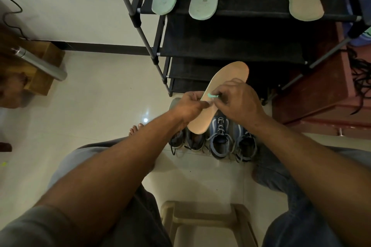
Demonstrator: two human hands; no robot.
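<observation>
Insole (227,78) held at edge by left hand (188,106); right hand (239,100) grip pinches mint-green bit (211,96); best pull slowly, keeping insole steady.

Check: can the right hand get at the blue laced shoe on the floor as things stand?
Probably yes. The blue shoe lies uncovered just below the right hand, with nothing between them. But that hand pinches a small green piece at the insole, so it would need freeing first.
</observation>
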